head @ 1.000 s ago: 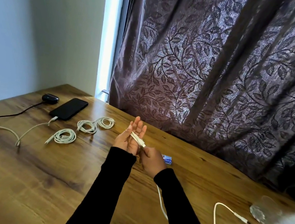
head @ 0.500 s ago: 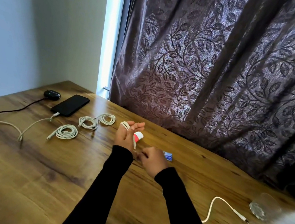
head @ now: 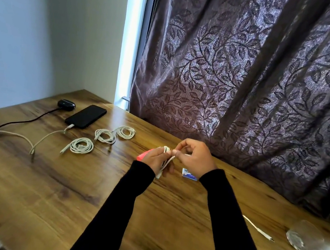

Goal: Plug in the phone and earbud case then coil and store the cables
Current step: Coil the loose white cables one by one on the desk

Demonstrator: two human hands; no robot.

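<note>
The white cable (head: pixel 165 159) is in both hands above the middle of the wooden table (head: pixel 48 204): some turns of it are already around the fingers of the left hand (head: pixel 155 160), near their tips, and a short piece hangs down below this hand. The right hand (head: pixel 194 159) is just beside and touching it, a little higher and on the curtain side, and its fingers are curled and pinch the cable close to the loops. The left hand's fingers hold the loops on them; I cannot tell how much they are bent. The free tail with its connector (head: pixel 259 230) lies on the table well apart, to the lower right, so the remaining length runs from the hands down along the right forearm, which hides most of it. I judge the next turn must bring this tail up and around the left fingers, and the right hand is the nearer one to guide it. A small blue-and-white packet (head: pixel 189 175) lies just under the right wrist, and a clear glass (head: pixel 303 236) stands near the connector; the tail could catch on these when it is dragged. Further left, three coiled cables (head: pixel 81 145) lie together, and beyond them the phone (head: pixel 86 116) and the earbud case (head: pixel 66 104) are each with a cable attached.
</note>
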